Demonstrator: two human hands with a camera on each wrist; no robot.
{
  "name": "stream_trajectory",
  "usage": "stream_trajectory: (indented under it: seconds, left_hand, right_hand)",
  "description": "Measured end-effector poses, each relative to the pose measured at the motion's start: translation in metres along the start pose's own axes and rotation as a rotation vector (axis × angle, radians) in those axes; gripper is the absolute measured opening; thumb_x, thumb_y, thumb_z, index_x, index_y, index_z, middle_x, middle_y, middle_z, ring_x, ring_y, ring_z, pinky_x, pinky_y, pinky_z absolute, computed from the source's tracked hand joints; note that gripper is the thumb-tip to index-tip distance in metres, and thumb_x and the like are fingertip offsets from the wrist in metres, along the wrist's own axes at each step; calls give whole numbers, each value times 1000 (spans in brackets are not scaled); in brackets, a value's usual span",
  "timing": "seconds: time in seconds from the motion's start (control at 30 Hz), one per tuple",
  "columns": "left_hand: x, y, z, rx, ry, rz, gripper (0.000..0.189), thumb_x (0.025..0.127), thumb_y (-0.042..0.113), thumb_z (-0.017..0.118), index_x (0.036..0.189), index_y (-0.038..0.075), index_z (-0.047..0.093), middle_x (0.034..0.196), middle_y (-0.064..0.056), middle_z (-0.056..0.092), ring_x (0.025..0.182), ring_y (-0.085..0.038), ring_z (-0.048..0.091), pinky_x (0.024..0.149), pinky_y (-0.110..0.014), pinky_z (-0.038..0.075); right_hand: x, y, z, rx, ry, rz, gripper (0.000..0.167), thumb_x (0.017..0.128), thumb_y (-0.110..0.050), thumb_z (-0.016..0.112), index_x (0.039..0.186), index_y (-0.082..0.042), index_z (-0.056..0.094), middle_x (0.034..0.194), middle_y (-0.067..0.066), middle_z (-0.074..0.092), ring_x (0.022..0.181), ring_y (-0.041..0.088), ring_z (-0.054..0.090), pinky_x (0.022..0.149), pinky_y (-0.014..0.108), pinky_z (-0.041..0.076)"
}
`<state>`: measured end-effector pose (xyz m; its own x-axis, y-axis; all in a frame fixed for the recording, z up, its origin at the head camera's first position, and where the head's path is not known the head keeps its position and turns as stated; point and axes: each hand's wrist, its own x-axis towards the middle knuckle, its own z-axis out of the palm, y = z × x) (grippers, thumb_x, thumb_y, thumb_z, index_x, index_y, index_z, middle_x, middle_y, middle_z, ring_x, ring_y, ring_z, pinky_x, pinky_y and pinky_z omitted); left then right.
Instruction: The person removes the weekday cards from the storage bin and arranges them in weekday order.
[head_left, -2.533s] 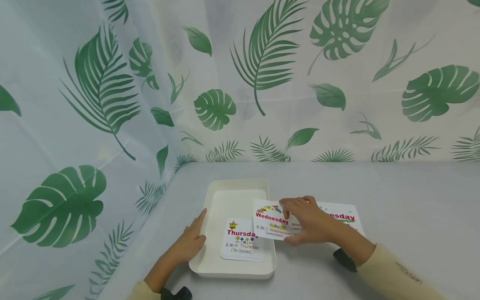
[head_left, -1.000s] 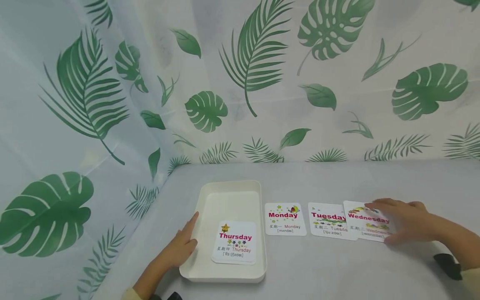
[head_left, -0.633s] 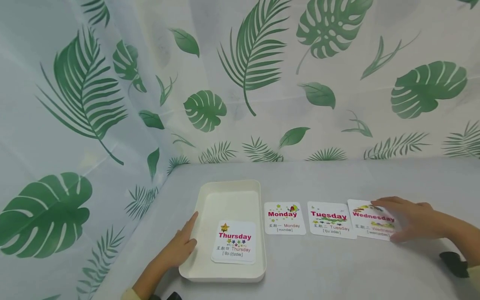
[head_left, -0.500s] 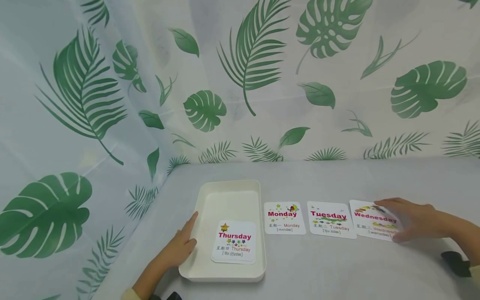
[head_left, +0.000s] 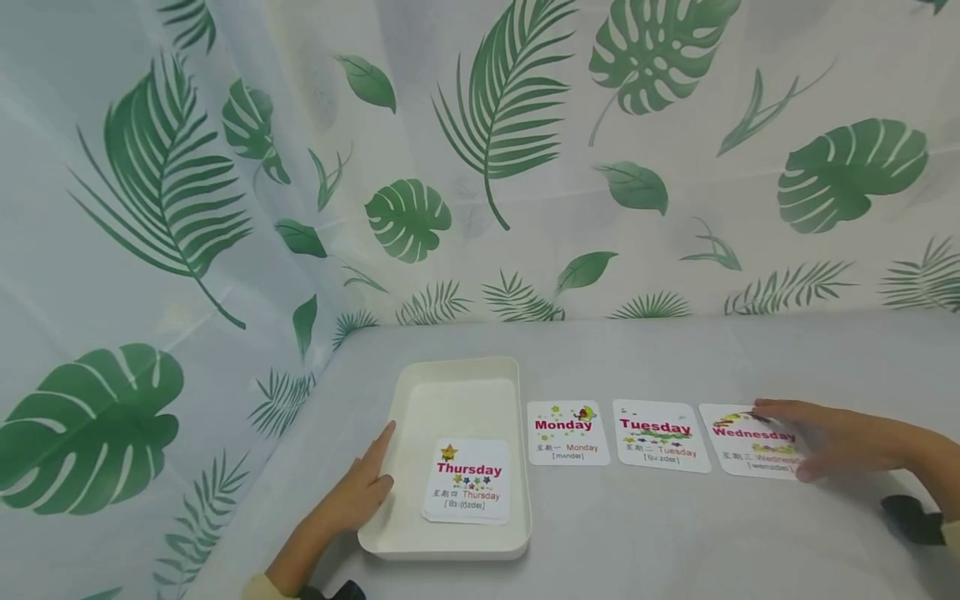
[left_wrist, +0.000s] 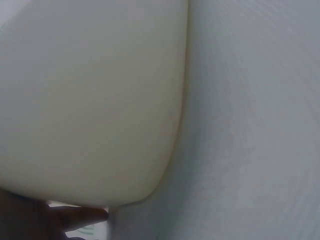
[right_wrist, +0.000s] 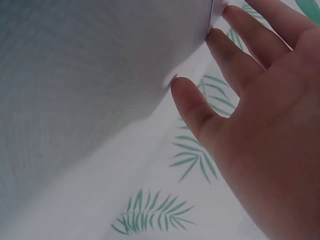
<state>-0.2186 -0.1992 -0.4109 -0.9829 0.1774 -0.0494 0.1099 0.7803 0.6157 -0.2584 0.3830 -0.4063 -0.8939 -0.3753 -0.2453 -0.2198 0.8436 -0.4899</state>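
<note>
My left hand (head_left: 358, 492) rests against the left side of the cream tray (head_left: 450, 396), index finger straight along the rim. The tray's pale side fills much of the left wrist view. Inside lies a small stack of cards with the Thursday card (head_left: 468, 483) on top. On the table, the Monday card (head_left: 567, 446), Tuesday card (head_left: 660, 442) and Wednesday card (head_left: 742, 446) lie flat in a row. At the Wednesday card's right side is my right hand (head_left: 862, 440), spread, index finger near the top edge, thumb near the lower right corner.
A grey-white cloth covers the table (head_left: 637, 533). Leaf-patterned curtains stand along the back (head_left: 540, 167) and the left (head_left: 82, 275). Narrow gaps separate the three cards in the row. A dark band (head_left: 912, 518) is on the right wrist.
My right hand has carried the Wednesday card rightward from over the tray, slid it off the Tuesday card and loosened its fingers. The left hand has stayed at the tray.
</note>
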Motion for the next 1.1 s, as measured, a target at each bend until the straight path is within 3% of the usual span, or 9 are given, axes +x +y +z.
stream_trajectory:
  seconds: [0.07, 0.2, 0.3, 0.43, 0.5, 0.6, 0.7, 0.97, 1.1]
  left_hand:
    - [0, -1, 0, -4, 0, 0, 67, 84, 1, 35, 146, 1, 9, 151, -22, 13, 139, -39, 11, 108, -61, 1]
    - [1, -2, -1, -8, -3, 2, 67, 84, 1, 35, 146, 1, 8, 151, -22, 13, 139, -39, 10, 108, -61, 1]
    - [-1, -2, -2, -16, -1, 9, 67, 84, 0, 36, 146, 1, 10, 150, -23, 14, 138, -40, 11, 108, -61, 1]
    - [-3, -3, -2, -31, -6, 13, 67, 84, 0, 36, 146, 1, 10, 150, -23, 14, 138, -41, 10, 107, -62, 0]
    - [-3, -3, -2, -28, -7, 13, 66, 84, 1, 36, 146, 1, 10, 150, -23, 14, 138, -40, 11, 107, -62, 0]
    - [0, 0, -1, -25, 0, 21, 67, 84, 1, 37, 146, 1, 11, 150, -23, 15, 138, -41, 12, 107, -62, 0]
    - [2, 2, 0, -17, 10, 33, 66, 85, 2, 37, 146, 1, 12, 150, -23, 16, 138, -42, 12, 107, -62, 1]
    - [3, -1, 0, -19, 9, 15, 65, 85, 3, 37, 146, 1, 12, 150, -23, 16, 138, -43, 11, 107, -62, 1]
    - [1, -5, -2, -27, 0, 15, 65, 86, 3, 37, 146, 2, 11, 150, -22, 16, 138, -43, 10, 107, -63, 1]
  right_hand:
    - [1, 0, -1, 18, -11, 12, 91, 65, -31, 73, 139, -3, 29, 145, 29, 20, 123, 55, 18, 89, 72, 20]
    - [1, 5, 3, 41, -5, -6, 89, 66, -32, 72, 140, -7, 30, 152, -17, 11, 132, 45, 13, 88, 73, 18]
    - [1, 9, 6, 35, 24, -54, 82, 69, -32, 70, 140, -15, 33, 120, -53, 7, 135, -5, 3, 89, 71, 20]
    - [2, 7, 10, -5, 114, -185, 74, 72, -25, 69, 137, -18, 37, 117, -56, 4, 105, -37, -1, 113, 41, 8]
    - [3, 0, 10, -43, 178, -214, 71, 73, -23, 69, 137, -16, 37, 127, -51, 2, 118, -31, -6, 113, 43, 10]
    - [9, -19, 11, -98, 249, -177, 69, 78, -29, 66, 138, -15, 36, 153, -19, 3, 143, 15, -2, 104, 63, 15]
    - [20, -52, 11, -146, 276, -157, 67, 80, -34, 64, 138, -15, 37, 151, 15, 19, 131, 50, 19, 82, 74, 22]
    - [54, -174, 37, -96, 321, -349, 58, 80, -33, 65, 132, -17, 46, 143, 15, 36, 131, 42, 27, 92, 69, 24]
    - [73, -231, 63, -63, 236, -397, 56, 82, -32, 63, 133, -15, 46, 143, 13, 38, 131, 38, 31, 98, 65, 26]
